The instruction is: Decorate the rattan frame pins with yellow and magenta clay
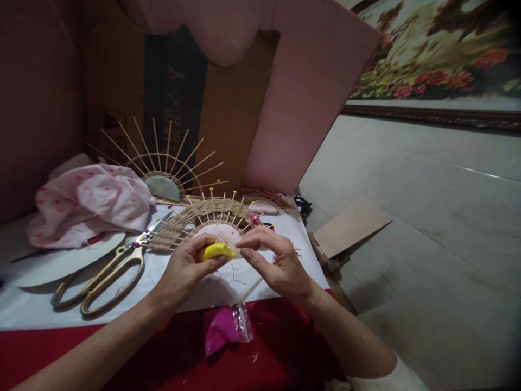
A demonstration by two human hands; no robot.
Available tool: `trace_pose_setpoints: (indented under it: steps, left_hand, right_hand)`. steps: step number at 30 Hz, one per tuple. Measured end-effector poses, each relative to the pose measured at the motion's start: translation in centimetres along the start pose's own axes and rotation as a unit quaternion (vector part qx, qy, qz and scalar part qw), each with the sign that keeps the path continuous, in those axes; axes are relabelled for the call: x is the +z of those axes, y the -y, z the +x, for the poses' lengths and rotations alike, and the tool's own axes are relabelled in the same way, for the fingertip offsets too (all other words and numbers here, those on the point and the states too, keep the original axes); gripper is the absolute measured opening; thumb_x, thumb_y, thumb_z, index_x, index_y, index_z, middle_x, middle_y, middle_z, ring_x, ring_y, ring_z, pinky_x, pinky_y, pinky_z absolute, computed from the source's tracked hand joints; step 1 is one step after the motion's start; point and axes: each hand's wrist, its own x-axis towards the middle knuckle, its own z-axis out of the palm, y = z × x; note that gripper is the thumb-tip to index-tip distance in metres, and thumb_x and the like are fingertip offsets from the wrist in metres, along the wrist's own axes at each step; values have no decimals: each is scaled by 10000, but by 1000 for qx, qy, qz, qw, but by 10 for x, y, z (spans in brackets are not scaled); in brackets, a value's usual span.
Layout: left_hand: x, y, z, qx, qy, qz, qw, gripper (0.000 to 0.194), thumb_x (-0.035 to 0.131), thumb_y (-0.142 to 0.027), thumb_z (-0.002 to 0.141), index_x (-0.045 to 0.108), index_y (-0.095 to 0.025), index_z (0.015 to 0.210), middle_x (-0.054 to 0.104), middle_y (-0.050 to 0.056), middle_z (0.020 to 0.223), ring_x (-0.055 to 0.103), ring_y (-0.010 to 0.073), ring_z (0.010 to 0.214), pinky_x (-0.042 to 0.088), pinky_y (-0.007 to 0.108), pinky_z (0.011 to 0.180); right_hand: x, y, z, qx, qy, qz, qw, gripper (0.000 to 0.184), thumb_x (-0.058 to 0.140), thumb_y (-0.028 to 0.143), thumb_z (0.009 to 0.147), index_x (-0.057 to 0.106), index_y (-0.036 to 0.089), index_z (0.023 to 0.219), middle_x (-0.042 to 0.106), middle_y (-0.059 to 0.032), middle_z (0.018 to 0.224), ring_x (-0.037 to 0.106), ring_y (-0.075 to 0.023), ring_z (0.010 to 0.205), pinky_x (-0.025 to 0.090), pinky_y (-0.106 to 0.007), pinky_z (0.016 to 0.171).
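Observation:
My left hand (189, 260) is closed around a small clear bag of yellow modelling clay (216, 250). Thumb and fingers of my right hand (280, 258) pinch together at the clear plastic edge on the bag's right side. Just behind both hands stands a woven half-round piece (211, 209) of twisted cord on sticks. Pink and yellow balls tip its sticks, and a pink flower (255, 218) with a yellow centre sits on its right part. Below my hands, a zip bag of magenta clay (223, 328) lies on the red cloth.
Large gold-handled scissors (114, 277) lie at left beside a pale flat sheet (69, 263) and crumpled dotted fabric (91, 198). Behind stand another stick fan frame (163, 163) and a cardboard box (236, 108). The white table covering (301, 255) ends at right, with a board (352, 228) beyond.

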Motion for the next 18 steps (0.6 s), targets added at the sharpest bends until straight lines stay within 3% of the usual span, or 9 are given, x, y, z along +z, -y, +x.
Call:
trace_pose_setpoints:
  steps: [10, 15, 18]
  left_hand:
    - [-2, 4, -2, 51, 45, 74, 995, 169, 699, -203, 675, 683, -197, 843, 645, -3, 796, 560, 150, 734, 443, 243, 670]
    - [-1, 2, -2, 51, 84, 115, 988, 143, 669, -195, 701, 685, -192, 842, 656, -6, 777, 566, 147, 735, 431, 237, 684]
    - [0, 3, -3, 38, 107, 140, 984, 130, 663, -245, 721, 686, -181, 832, 661, -2, 765, 568, 152, 726, 434, 240, 676]
  right_hand:
    - [5, -4, -3, -2, 13, 3, 1000, 259, 504, 75, 825, 687, 192, 967, 570, -21, 771, 514, -125, 708, 433, -270, 659]
    - [9, -9, -4, 41, 10, 18, 999, 126, 617, 152, 805, 706, 174, 892, 607, -20, 757, 528, -118, 680, 423, -249, 618]
    - [12, -10, -6, 53, -3, 22, 998, 84, 639, 110, 780, 698, 168, 794, 602, -7, 728, 524, -113, 675, 418, -242, 628]
